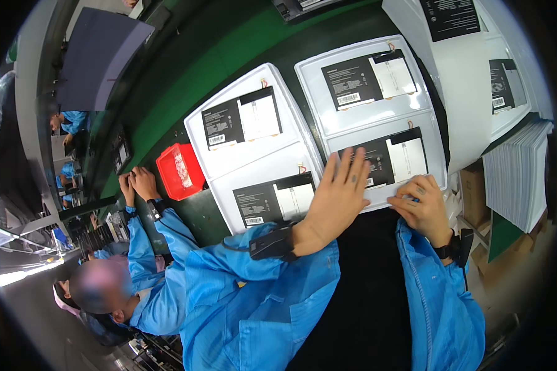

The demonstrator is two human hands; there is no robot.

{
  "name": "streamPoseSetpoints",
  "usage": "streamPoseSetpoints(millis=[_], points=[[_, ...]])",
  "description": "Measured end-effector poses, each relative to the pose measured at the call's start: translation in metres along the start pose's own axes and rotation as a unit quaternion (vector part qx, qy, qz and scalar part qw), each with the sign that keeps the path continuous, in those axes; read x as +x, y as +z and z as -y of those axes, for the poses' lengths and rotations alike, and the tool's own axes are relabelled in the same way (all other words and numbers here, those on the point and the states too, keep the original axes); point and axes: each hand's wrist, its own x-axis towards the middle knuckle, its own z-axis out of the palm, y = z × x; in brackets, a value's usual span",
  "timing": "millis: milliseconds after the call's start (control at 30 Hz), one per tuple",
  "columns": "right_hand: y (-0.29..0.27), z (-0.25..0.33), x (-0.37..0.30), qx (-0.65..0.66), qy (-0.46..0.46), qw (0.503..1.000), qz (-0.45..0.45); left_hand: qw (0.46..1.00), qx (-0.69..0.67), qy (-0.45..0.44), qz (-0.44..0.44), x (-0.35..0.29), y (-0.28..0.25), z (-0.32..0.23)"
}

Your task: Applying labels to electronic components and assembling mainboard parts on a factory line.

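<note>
My left hand (340, 198) lies flat, fingers stretched, over the left part of a flat black-and-white battery pack (408, 157) in the near half of the right white tray (365, 128). Close to that tray's near right corner, my right hand (424, 204) has its fingers curled together; anything between them is hidden. A second battery pack (371, 80) lies in the far half of the same tray. The left white tray (220, 172) holds two more such packs, one far (241, 117) and one near (272, 201). Thin wire leads show at the packs' far edges.
A red bin (179, 172) with small white pieces stands left of the trays. Beyond it are a co-worker's hands (139, 184) at the green bench (229, 43). At right, a white sheet (449, 93) partly covers another tray, above a stack of white trays (517, 173).
</note>
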Motion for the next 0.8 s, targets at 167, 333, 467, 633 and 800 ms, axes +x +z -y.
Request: streamPoseSetpoints(millis=[167,333,467,633,800], points=[[-0.017,0.002,0.004,0.029,-0.011,0.999,-0.036,0.956,-0.218,-0.141,-0.140,-0.010,-0.044,0.029],[-0.034,0.015,0.012,0.071,-0.044,0.993,-0.084,0.742,-0.545,-0.381,-0.084,-0.016,-0.055,0.029],[-0.047,0.023,0.014,0.085,-0.024,0.996,-0.014,0.403,-0.847,-0.319,-0.134,0.016,-0.009,0.016],[-0.060,0.011,0.026,0.071,-0.035,0.997,0.022,0.427,-0.839,-0.292,-0.170,0.024,0.008,0.004],[-0.033,0.032,0.054,-0.035,0.023,0.998,0.048,0.427,-0.821,-0.311,-0.217,0.031,0.009,-0.015]])
